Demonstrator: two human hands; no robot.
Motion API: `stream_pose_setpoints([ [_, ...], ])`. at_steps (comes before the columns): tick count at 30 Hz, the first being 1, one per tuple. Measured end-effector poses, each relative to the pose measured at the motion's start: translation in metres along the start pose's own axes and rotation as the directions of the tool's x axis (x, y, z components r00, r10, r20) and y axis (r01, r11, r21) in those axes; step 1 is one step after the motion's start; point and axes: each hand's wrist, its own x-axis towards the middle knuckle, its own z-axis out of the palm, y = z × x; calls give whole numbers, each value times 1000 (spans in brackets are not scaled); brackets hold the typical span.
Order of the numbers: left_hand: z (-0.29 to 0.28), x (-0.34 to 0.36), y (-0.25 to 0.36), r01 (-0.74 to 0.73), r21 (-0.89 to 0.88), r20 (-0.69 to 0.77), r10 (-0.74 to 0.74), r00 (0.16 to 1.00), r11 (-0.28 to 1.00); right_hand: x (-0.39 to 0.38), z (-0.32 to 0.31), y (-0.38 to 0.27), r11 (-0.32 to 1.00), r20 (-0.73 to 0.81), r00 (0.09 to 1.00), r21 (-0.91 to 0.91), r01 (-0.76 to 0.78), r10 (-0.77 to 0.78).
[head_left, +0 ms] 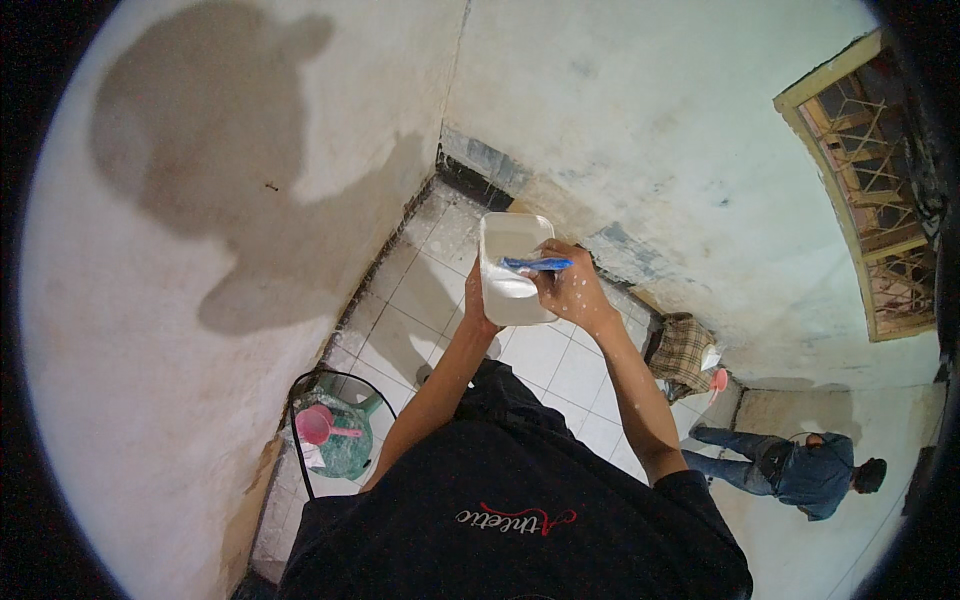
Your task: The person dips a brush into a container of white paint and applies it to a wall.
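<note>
A white rectangular tub with rounded corners is held up in front of me, over the tiled floor. My left hand grips it along its left side, with most of the fingers hidden behind it. Bright white material, which looks like paint, coats part of the inside. Over the tub's right rim, my right hand is closed round a slim blue-handled tool, held roughly level across the opening. I cannot make out the tool's working end. White specks dot the right hand and forearm.
Walls meet in a corner ahead, above white floor tiles. At lower left, a pink dipper lies on a green stool. Checked cloth sits by the right wall, below a barred window. Another person stands at right.
</note>
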Motion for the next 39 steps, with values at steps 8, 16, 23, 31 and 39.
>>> stream_pose_setpoints([
  [8,5,1,4,-81,8,49,81,996,997,-13,-30,-35,974,96,981,142,-178,166],
  [16,6,4,-7,60,-389,181,12,983,919,-17,-25,-17,982,95,983,90,-164,155],
  [23,14,5,-14,120,-495,197,-24,980,860,-13,-10,12,995,-23,995,-29,-96,95],
  [31,27,5,-20,156,-408,152,-102,983,899,-15,-7,34,988,-12,988,12,-156,157],
  [39,27,24,-42,371,-795,313,-198,929,480,3,-31,41,981,-68,981,76,-176,181],
])
